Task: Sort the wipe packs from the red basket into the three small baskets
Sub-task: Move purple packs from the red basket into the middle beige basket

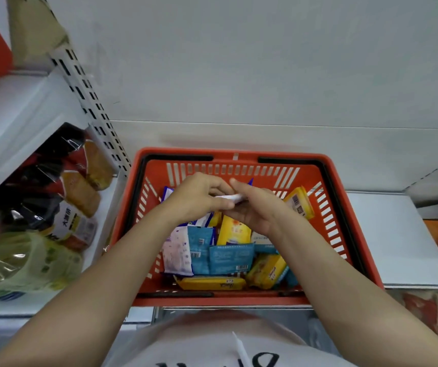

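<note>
While our left hand (199, 197) and right hand (252, 207) meet over the red basket (345, 234), we see both curled around one white wipe pack (232, 197), pinched between them above the pile. Below, we see teal packs (228, 256), yellow packs (212, 283) and a white pack (176, 250) lying loose in the basket, which sits on a white shelf (387, 234). Bagged goods (53, 197) fill the shelf to our left

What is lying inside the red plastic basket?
The red plastic basket holds yellow wipe packs, teal wipe packs and a white pack. The two hands cover what lies beneath them.
</note>
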